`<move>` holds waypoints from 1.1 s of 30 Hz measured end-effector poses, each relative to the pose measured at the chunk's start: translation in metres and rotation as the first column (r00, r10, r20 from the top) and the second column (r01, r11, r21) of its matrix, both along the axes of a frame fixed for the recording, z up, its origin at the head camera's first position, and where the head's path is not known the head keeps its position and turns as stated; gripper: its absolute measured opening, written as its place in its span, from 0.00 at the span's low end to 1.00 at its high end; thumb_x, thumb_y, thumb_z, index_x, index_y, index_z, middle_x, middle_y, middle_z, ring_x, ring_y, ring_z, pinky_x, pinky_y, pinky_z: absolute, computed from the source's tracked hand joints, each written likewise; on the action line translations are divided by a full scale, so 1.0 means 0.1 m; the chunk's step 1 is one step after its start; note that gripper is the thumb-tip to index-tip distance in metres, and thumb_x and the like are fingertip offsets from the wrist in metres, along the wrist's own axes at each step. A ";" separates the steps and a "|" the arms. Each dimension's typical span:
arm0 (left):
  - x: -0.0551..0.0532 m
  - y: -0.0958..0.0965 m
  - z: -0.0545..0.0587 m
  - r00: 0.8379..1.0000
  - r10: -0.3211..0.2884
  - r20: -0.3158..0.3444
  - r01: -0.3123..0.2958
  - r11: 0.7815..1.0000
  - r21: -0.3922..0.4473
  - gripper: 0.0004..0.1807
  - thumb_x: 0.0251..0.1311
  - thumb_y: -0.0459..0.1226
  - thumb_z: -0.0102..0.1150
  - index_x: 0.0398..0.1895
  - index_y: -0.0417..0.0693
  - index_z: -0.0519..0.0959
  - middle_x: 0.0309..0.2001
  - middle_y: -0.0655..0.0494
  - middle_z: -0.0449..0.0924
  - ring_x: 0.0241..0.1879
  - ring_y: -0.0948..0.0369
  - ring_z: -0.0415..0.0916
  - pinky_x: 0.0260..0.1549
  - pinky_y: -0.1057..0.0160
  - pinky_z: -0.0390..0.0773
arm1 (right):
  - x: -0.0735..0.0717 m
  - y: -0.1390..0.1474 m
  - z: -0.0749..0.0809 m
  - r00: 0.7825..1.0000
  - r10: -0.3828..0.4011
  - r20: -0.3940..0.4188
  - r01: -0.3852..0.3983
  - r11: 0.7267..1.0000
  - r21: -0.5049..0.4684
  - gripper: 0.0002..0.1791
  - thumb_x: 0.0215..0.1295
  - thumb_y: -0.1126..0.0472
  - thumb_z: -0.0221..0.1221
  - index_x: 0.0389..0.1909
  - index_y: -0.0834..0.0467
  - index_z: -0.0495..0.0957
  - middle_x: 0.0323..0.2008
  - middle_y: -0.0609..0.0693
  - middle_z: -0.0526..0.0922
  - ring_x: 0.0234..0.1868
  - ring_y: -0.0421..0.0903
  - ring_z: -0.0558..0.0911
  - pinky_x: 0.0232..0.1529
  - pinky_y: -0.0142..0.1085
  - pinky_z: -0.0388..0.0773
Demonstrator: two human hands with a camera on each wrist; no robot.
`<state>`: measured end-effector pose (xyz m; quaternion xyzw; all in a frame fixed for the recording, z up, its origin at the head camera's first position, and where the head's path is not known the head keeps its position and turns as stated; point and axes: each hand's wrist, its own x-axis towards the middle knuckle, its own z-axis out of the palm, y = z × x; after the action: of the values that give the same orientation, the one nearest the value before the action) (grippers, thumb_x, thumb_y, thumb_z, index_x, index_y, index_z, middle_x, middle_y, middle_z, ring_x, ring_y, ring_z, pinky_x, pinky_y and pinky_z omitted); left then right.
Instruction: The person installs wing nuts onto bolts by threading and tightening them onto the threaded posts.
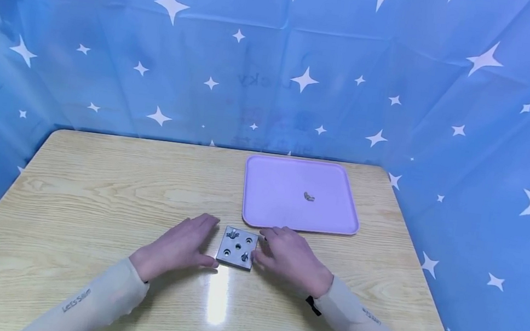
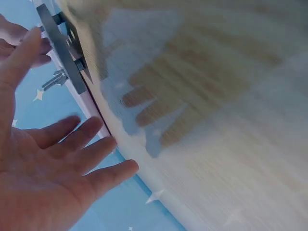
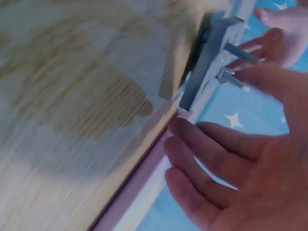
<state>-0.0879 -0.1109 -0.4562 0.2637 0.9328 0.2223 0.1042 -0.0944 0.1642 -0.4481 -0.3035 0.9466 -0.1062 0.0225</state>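
Observation:
A square grey metal plate (image 1: 236, 258) with several holes lies on the table between both hands, raised on short feet. A wing nut (image 1: 233, 234) sits on a bolt near its far left corner. Another bolt (image 1: 245, 257) rises near the close right corner; in the right wrist view its shank (image 3: 240, 53) looks bare. My left hand (image 1: 180, 249) is at the plate's left side, fingers spread, thumb by the close corner, holding nothing. On the opposite side my right hand (image 1: 288, 257) has loosely bent fingers around the right edge, its thumb tip overlapping that edge in the head view.
Behind the plate, toward the right, a purple tray (image 1: 280, 206) lies on the wooden table (image 1: 143, 184). Small metal pieces (image 1: 309, 197), looking like wing nuts, rest in it. A blue star-patterned curtain (image 1: 193, 101) hangs along the table's back and sides.

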 end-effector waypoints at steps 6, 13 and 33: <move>-0.12 0.16 0.00 0.995 -0.010 0.104 0.014 0.999 -0.033 0.66 0.45 0.59 0.81 0.80 0.36 0.55 0.79 0.36 0.56 0.79 0.41 0.51 0.72 0.33 0.56 | 0.07 -0.01 -0.03 0.997 0.032 0.069 -0.036 0.998 0.057 0.50 0.51 0.29 0.71 0.62 0.64 0.76 0.54 0.56 0.82 0.54 0.51 0.80 0.58 0.45 0.79; -0.14 0.22 -0.05 0.994 -0.042 0.097 0.050 0.996 -0.079 0.61 0.45 0.57 0.81 0.76 0.33 0.63 0.77 0.39 0.62 0.77 0.41 0.56 0.71 0.32 0.58 | 0.06 -0.03 -0.10 0.997 0.079 0.001 -0.079 0.994 0.079 0.53 0.51 0.32 0.73 0.68 0.65 0.71 0.59 0.55 0.79 0.56 0.50 0.78 0.61 0.43 0.77; -0.02 0.26 -0.12 0.999 0.000 0.033 0.002 0.997 -0.072 0.58 0.46 0.60 0.79 0.72 0.32 0.67 0.75 0.38 0.64 0.75 0.38 0.58 0.69 0.31 0.62 | -0.10 -0.02 -0.03 0.978 0.105 0.180 -0.122 0.989 0.086 0.53 0.55 0.43 0.73 0.78 0.59 0.62 0.64 0.51 0.74 0.58 0.45 0.75 0.64 0.42 0.75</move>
<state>-0.0903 -0.0845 -0.4682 0.2566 0.9383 0.1926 0.1290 -0.1043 0.1621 -0.4513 -0.3453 0.9261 -0.0850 0.1263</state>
